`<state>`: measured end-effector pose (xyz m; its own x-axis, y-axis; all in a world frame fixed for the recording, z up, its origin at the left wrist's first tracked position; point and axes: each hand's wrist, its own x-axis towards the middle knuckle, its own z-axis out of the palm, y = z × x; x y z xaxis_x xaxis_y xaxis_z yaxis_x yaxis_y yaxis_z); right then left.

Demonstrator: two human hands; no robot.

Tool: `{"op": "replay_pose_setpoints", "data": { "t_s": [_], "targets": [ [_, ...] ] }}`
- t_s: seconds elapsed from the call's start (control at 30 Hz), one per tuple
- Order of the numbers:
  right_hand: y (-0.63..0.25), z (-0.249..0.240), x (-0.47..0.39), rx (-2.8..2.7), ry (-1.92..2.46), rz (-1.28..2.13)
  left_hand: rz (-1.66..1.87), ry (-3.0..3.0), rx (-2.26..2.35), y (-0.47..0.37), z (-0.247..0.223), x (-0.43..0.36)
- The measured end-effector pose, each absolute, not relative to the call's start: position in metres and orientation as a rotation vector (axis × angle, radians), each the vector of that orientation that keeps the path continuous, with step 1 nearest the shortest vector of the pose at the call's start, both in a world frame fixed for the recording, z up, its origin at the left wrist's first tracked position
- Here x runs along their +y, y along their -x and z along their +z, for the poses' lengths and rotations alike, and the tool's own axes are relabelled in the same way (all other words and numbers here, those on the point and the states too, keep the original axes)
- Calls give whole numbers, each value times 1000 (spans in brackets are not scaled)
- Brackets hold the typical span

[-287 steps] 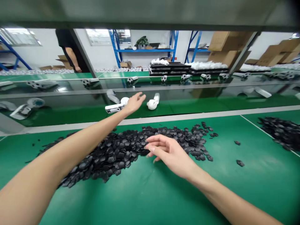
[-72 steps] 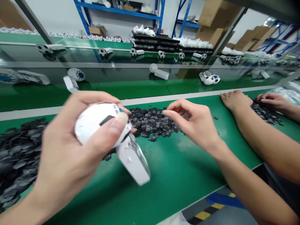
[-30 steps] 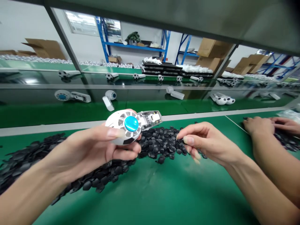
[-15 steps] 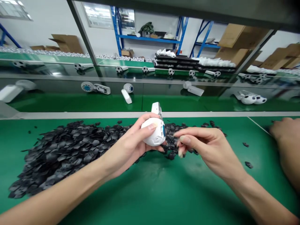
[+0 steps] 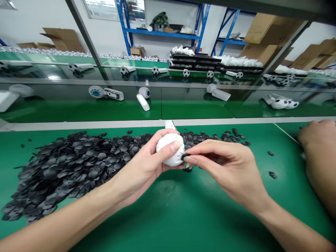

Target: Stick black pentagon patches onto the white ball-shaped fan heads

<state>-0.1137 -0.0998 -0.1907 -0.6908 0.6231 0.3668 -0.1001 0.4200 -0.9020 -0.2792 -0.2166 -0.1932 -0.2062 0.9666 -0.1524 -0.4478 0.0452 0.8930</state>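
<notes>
A white round-headed plastic device (image 5: 168, 142) with a short handle pointing away is gripped in my left hand (image 5: 154, 155), the thumb lying across its dome. Between the thumb and forefinger of my right hand (image 5: 223, 161) is a small black plastic piece (image 5: 185, 156), pressed against the right side of the dome. Part of that piece is covered by my fingertips. Behind and to the left of both hands spreads a large heap of loose black pieces (image 5: 78, 168) on the green work surface (image 5: 168, 217).
Beyond a pale ledge (image 5: 78, 125), a green belt (image 5: 183, 110) bears several white round-headed devices (image 5: 113, 93). At the right edge is another person's hand (image 5: 319, 140). A few stray black pieces (image 5: 273, 174) lie near it. Cardboard boxes (image 5: 273, 29) and blue shelving (image 5: 162, 33) stand behind.
My right hand has moved left to the white device and now shows a black piece pinched against it. The device has turned slightly in my left hand. The camera view has shifted a little.
</notes>
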Motion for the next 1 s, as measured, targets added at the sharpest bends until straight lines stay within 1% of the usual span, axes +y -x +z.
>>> {"op": "replay_pose_setpoints", "data": {
  "t_s": [0.23, 0.5, 0.6, 0.8, 1.0],
  "targets": [
    [113, -191, -105, -2022, 472, 1169, 1502, -705, 1147, 272, -196, -216],
    [114, -184, -107, -2055, 427, 1182, 1460, -898, 1266, 273, -204, -215],
    [112, -181, -109, -2079, 439, 1139, 1452, -951, 1321, 273, -205, -217],
    [105, -173, -117, -2129, 415, 1065, 1528, -1076, 1420, 276, -208, -216],
    [96, -166, -103, -2173, 377, 1235, 1600, -1291, 1551, 282, -210, -220]
  ]
}}
